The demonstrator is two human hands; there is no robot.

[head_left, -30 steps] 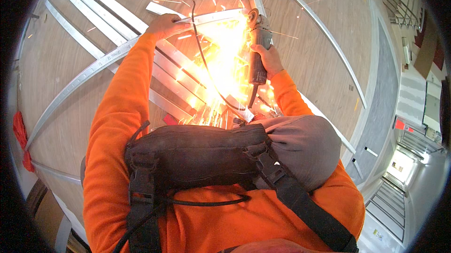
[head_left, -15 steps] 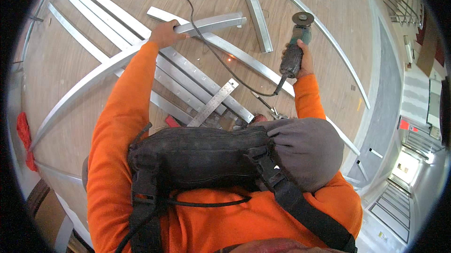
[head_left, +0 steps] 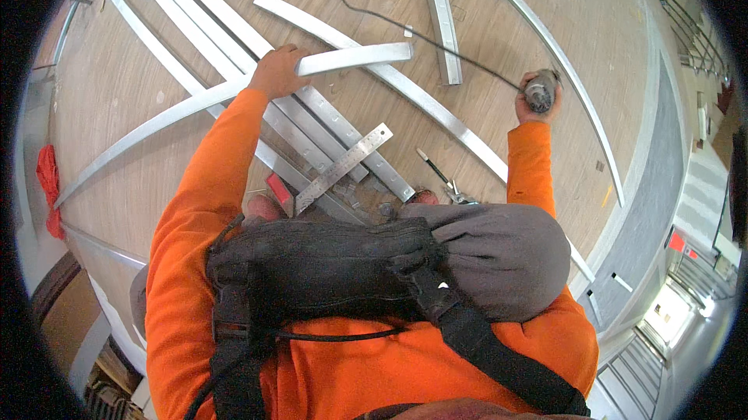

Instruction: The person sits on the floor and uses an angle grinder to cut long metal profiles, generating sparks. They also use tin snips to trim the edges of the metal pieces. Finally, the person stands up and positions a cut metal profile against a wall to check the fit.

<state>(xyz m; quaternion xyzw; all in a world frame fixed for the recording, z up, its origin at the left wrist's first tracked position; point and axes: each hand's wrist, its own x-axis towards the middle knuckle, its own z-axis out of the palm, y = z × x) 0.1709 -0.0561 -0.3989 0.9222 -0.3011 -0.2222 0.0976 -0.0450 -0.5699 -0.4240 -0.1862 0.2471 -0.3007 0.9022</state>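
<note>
- Across the left of the frame, a long curved metal strip [head_left: 178, 109] sweeps up from beside a red cloth [head_left: 48, 186], passing over several straight strips [head_left: 210, 5] on the wood-look floor.
- Upper left of centre, the left hand [head_left: 278, 73] is closed around the curved strip near its right-hand end (some fingers are hidden), and that end juts out past the hand.
- Lower centre, a metal ruler [head_left: 343, 168] lies slantwise across the straight strips, a small red block [head_left: 280, 191] by its lower end.
- Right of centre, a dark pen [head_left: 433, 166] lies on the floor.
- Toward the right, the right hand [head_left: 536, 115] wraps a grinder [head_left: 540, 91], well apart from the curved strip; its cord [head_left: 421, 34] trails to the upper left.
- Between the hands, the step looks like steadying the strip with the grinder kept clear; any next move calls for a firm left grip and the disc (barely visible) away from cord and fingers.
</note>
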